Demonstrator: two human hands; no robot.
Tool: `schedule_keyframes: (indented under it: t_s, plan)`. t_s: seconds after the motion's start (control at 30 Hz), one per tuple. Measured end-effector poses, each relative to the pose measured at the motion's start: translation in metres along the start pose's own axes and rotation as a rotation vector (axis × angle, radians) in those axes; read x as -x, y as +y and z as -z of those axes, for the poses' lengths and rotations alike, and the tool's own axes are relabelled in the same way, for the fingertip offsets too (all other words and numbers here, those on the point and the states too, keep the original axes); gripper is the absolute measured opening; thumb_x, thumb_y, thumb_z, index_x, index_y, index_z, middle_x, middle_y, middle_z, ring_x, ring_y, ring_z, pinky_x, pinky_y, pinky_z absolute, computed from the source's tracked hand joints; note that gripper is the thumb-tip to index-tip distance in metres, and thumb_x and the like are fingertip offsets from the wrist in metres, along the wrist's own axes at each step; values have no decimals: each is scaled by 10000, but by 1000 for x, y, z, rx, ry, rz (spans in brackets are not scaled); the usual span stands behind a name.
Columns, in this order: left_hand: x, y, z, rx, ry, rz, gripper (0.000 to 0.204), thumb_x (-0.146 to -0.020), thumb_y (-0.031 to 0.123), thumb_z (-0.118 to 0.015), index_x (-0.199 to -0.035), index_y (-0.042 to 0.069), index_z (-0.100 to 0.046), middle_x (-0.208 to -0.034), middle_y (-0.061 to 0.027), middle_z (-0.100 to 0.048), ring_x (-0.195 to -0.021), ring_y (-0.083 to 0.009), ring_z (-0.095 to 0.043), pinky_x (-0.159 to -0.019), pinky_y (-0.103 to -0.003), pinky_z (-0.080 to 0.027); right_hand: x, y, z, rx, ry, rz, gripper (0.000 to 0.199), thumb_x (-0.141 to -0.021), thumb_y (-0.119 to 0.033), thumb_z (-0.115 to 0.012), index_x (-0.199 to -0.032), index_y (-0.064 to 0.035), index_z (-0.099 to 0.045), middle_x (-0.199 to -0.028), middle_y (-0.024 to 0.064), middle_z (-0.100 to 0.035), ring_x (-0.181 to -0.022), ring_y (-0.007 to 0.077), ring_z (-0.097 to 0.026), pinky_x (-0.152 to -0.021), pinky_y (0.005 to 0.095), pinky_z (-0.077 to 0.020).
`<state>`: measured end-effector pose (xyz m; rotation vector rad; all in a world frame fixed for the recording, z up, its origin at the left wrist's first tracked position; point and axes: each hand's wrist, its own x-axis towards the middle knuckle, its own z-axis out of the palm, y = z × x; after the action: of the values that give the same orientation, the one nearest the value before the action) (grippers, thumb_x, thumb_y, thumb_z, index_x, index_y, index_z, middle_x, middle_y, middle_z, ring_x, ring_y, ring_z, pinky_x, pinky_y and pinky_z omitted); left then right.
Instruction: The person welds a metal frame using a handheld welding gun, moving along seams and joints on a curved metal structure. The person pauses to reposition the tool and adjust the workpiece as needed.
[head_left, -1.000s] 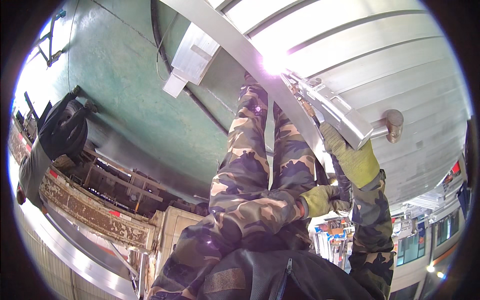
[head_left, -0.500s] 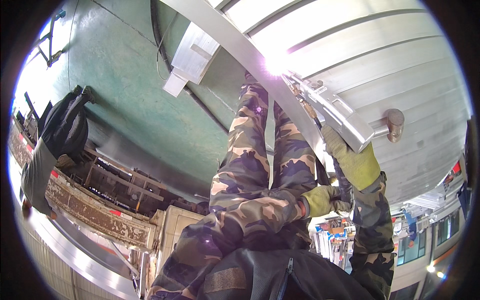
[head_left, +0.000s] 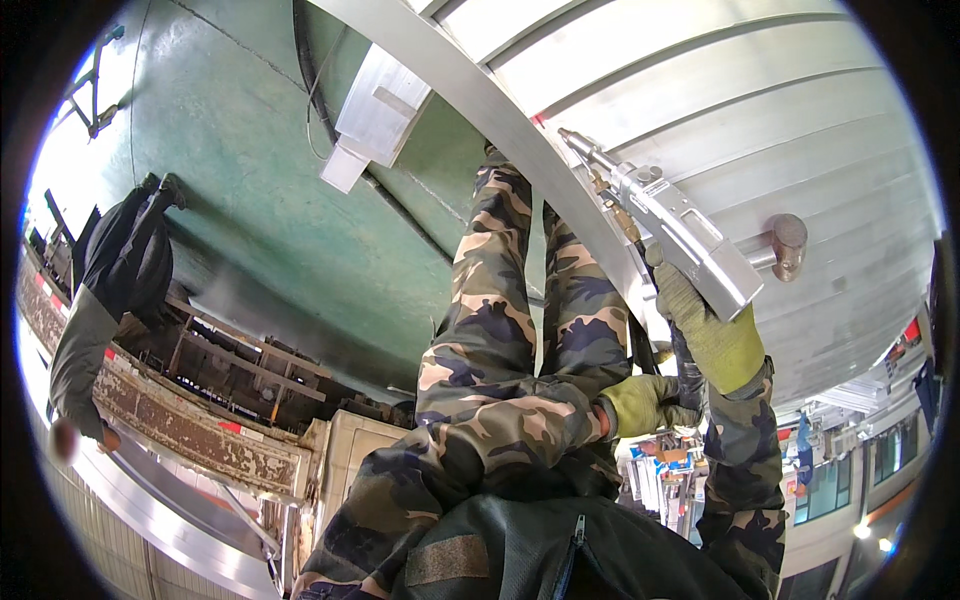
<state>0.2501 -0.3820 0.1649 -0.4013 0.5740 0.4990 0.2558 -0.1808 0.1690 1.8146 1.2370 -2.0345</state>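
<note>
My gloved right hand [head_left: 722,340] is wrapped around the rear of a silver handheld welding gun [head_left: 690,235]. The gun's nozzle points up and left toward the seam between a curved metal edge beam [head_left: 545,160] and a ribbed metal panel [head_left: 720,90]. A small reddish glow [head_left: 538,121] shows on the beam by the tip. Lower down, my gloved left hand [head_left: 642,404] closes around the gun's thick black cable [head_left: 690,375]. A hammer [head_left: 789,248] with a brown round head lies on the panel beside the gun, its handle partly hidden.
A pale metal block [head_left: 372,115] and a dark cable [head_left: 410,220] lie on the green floor [head_left: 240,170]. To the left, another person [head_left: 90,320] stands by a rusty truck bed [head_left: 200,405]. Cluttered shelves [head_left: 665,470] show at the lower right.
The bright welding arc at the nozzle has gone out, leaving a faint red spot. The gun and my right hand have shifted slightly down and right; my left hand keeps its hold.
</note>
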Motion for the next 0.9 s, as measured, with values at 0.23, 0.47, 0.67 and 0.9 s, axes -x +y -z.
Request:
schedule_keyframes:
  t_s: [0.23, 0.47, 0.67, 0.9]
  plan:
    - [-1, -3, 5, 140, 25, -20, 306, -949, 46, -743, -1246, -7, -694, -1186, -61, -752, -1034, -127, -655, -980, -285, -537, -7, -15, -6, -53, -13, -49, 372, -945, -233, -775, -1193, 27, -677, -958, 86, -713, -829, 139, -650, -709, 321, -541]
    - [10, 25, -2, -170, 30, -19, 339, -949, 95, -759, -1267, 0, -692, -1202, -56, -754, -1041, -122, -648, -973, -293, -528, -7, -3, -6, -47, 20, -32, 367, -928, -204, -811, -1196, 15, -690, -910, 32, -693, -775, 91, -653, -661, 259, -538]
    - [13, 31, 1, -253, 58, -31, 378, -944, 126, -774, -1287, -1, -682, -1214, -59, -753, -1044, -131, -639, -963, -312, -519, -13, -7, -9, -70, -18, -60, 386, -925, -230, -816, -1186, 21, -683, -897, 37, -687, -767, 95, -650, -659, 263, -544]
    - [7, 18, 1, 84, 10, -14, 344, -947, 62, -749, -1277, -9, -685, -1218, -62, -747, -1060, -131, -650, -980, -298, -531, -10, -11, -8, -60, -17, -81, 388, -937, -248, -803, -1181, 28, -680, -901, 41, -686, -770, 101, -651, -662, 267, -544]
